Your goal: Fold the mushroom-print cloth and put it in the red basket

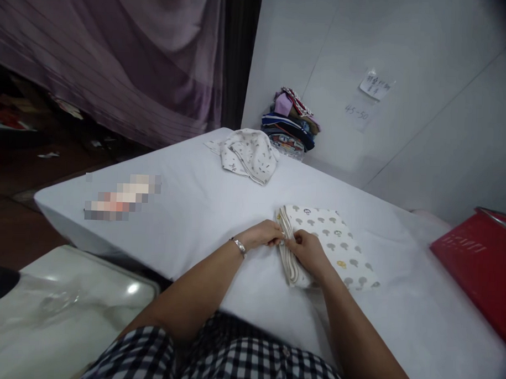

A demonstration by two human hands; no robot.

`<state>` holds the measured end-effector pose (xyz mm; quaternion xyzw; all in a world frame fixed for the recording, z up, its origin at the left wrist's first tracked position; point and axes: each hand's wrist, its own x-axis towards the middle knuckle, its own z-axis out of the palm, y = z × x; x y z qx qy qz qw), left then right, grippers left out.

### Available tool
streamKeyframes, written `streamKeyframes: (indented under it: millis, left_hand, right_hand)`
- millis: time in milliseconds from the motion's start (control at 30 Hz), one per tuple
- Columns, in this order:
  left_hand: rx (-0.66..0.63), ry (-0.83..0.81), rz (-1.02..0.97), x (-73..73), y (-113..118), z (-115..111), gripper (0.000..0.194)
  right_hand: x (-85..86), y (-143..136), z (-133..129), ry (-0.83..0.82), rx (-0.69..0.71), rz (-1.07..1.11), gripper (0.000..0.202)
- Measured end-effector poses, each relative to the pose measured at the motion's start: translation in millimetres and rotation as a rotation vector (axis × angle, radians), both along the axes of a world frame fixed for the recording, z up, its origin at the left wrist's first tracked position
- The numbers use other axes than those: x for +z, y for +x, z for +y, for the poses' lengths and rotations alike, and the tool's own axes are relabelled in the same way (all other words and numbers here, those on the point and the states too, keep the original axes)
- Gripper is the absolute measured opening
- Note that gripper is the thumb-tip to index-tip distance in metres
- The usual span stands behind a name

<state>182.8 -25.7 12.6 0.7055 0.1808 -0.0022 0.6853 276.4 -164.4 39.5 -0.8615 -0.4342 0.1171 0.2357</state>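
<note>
A white cloth (350, 245) with grey and yellow mushroom-like prints lies folded in a thick, layered stack. Its folded edges face left, toward my hands. My left hand (267, 234) comes to that layered edge from the left, thumb and fingers closed on it, with a bracelet at the wrist. Right beside it, my right hand (309, 249) rests over the cloth with its fingers pinched at the same edge. A small pale bit shows between the fingertips, too small to name. Farther back, a second white cloth (252, 153) with small dark prints lies loosely bunched.
The white-covered table (186, 209) carries everything. A pile of folded fabrics (291, 122) stands at the back by the grey wall. A red box-like thing (478, 263) is at right, a blurred-out item (122, 199) at left. A glossy pale surface (66, 310) lies lower left.
</note>
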Motion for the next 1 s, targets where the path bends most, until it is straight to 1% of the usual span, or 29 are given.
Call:
streamKeyframes:
  millis: [67, 167, 267, 367, 500, 633, 733, 867, 933, 1000]
  left_hand:
    - [-0.005, -0.001, -0.018, 1.2, -1.0, -0.7, 0.018]
    - [-0.002, 0.001, -0.023, 1.7, -1.6, -0.8, 0.018]
    - [0.027, 0.012, 0.011, 0.0, -0.7, 0.4, 0.017]
    - [0.061, 0.022, 0.056, -1.8, 0.7, 1.5, 0.017]
    - [0.075, -0.002, 0.08, 0.6, 0.8, 0.0, 0.019]
    - [0.087, -0.034, 0.093, 6.0, 0.5, -2.5, 0.017]
    - [0.089, -0.057, 0.118, 8.1, 1.2, -1.8, 0.017]
    - [0.069, -0.083, 0.137, 8.1, 0.9, 1.1, 0.025]
    - [0.056, -0.067, 0.119, 7.5, -0.2, 2.2, 0.028]
    - [0.046, -0.045, 0.101, 6.8, -1.5, 2.8, 0.028]
  right_hand:
    - [-0.2, -0.4, 0.3, -0.007, -0.001, -0.022, 0.021]
    - [-0.7, -0.1, -1.3, 0.014, -0.013, 0.004, 0.017]
    - [0.5, 0.1, -3.2, 0.069, -0.014, 0.042, 0.016]
    - [3.0, -1.2, -1.1, 0.102, -0.025, 0.019, 0.016]
    - [2.7, -5.7, 5.6, 0.038, 0.003, -0.084, 0.011]
    - [-0.3, -9.5, 7.5, 0.009, 0.001, -0.102, 0.009]
    - [0.2, -11.8, 6.3, 0.006, -0.017, -0.095, 0.008]
    - [2.9, -13.5, 5.7, -0.007, -0.028, -0.083, 0.009]
    - [3.0, -12.1, 4.8, 0.003, -0.018, -0.064, 0.011]
    - [2.0, -8.6, 2.6, 0.036, 0.005, 0.004, 0.013]
